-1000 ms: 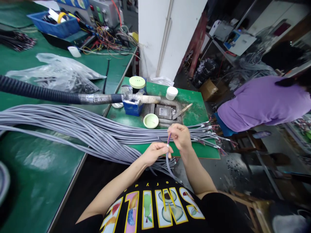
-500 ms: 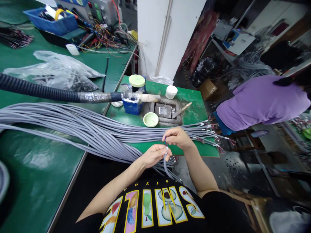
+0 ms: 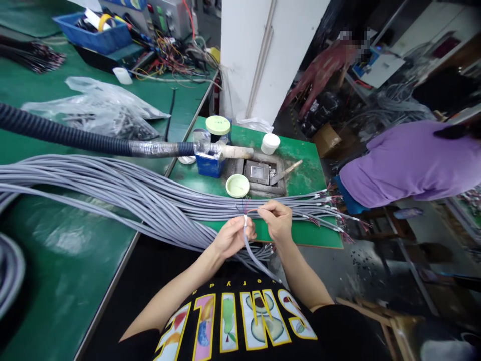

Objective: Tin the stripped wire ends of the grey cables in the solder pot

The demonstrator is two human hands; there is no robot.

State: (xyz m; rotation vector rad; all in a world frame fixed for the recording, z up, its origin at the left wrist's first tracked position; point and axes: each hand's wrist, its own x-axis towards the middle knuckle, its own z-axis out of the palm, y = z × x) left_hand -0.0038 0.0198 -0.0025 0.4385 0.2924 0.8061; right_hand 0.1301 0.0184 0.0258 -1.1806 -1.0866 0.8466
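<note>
My left hand [image 3: 233, 235] is closed on a grey cable [image 3: 251, 249], just below its white-wrapped end. Thin coloured wires [image 3: 245, 204] fan out upward from that end. My right hand [image 3: 277, 219] pinches a reddish wire [image 3: 253, 209] from the same cable and pulls it out to the right. Behind both hands a thick bundle of grey cables [image 3: 150, 188] lies across the bench, its stripped ends [image 3: 330, 198] at the right edge. More cable ends [image 3: 266, 249] show beneath my hands.
A square metal pot [image 3: 259, 173] with a scraper [image 3: 287, 172] stands beyond the bundle. Around it are a pale green dish [image 3: 237, 186], a white tub [image 3: 270, 144], a blue box [image 3: 209, 166] and a ribbed hose [image 3: 93, 138]. A person in purple [image 3: 409, 165] is at right.
My hands have moved slightly left and apart. The wires, bunched in my right fingers before, now stand spread, with one reddish wire drawn sideways.
</note>
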